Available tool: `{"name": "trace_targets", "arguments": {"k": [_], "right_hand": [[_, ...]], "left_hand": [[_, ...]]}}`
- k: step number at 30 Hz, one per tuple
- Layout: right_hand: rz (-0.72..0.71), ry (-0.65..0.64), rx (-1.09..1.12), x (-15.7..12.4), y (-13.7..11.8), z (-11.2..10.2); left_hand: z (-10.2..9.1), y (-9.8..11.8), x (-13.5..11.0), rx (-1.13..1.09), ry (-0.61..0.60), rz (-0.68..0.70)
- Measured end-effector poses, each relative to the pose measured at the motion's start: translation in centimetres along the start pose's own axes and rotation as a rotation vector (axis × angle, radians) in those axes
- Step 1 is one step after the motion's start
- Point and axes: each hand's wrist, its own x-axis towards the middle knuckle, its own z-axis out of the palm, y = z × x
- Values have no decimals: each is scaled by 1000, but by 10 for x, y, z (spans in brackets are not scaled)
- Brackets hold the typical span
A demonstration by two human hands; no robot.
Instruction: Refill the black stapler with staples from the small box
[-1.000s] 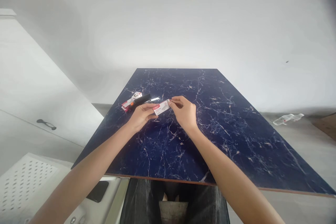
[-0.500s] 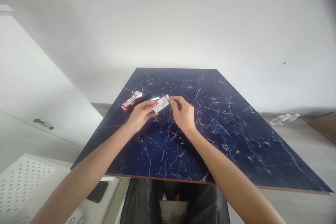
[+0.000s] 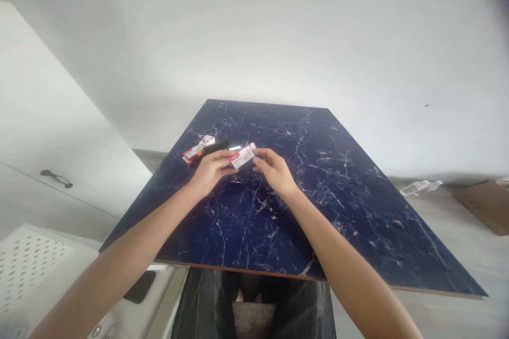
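Observation:
Above the blue marble-patterned tabletop [image 3: 254, 222], a small white and red box [image 3: 243, 156] is held between my two hands. My left hand [image 3: 211, 170] pinches its left end, thumb below and fingers above. At the right end, the thumb and fingers of my right hand [image 3: 275, 168] close on the box's edge. Beyond my left hand lie a black stick-like tool [image 3: 216, 146] with an orange part and more red and white boxes [image 3: 194, 152]. A shiny silvery piece [image 3: 235, 148] shows just behind the held box; its kind is unclear.
A white cabinet door with a dark handle [image 3: 56, 178] stands at left. Below it are a white perforated panel [image 3: 29, 265] and a dark phone-like slab [image 3: 140, 287]. Right of the table, clear plastic packaging [image 3: 420, 187] and a brown cardboard piece [image 3: 485, 205] lie on the floor.
My right hand has shifted its fingers at the box's right end, where a pale flap or piece showed before. The box stays between both hands. The view has tilted slightly.

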Motion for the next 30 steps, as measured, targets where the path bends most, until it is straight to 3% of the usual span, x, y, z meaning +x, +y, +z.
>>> {"name": "trace_targets", "arguments": {"k": [3, 5, 8, 10, 13, 22, 30], "right_hand": [[-10, 120, 136, 2, 8, 2], [-4, 164, 175, 1, 12, 5], [29, 174, 203, -1, 14, 9], [40, 162, 211, -3, 13, 10], [38, 137, 236, -3, 11, 11], [111, 224, 237, 0, 18, 8], [96, 89, 237, -3, 18, 10]], "left_hand": [[5, 3, -5, 81, -62, 70], [10, 4, -10, 268, -71, 169], [17, 4, -17, 552, -14, 325], [19, 2, -19, 614, 29, 372], [18, 0, -18, 615, 59, 378], [21, 5, -20, 517, 38, 327], [16, 3, -19, 563, 18, 321]]}}
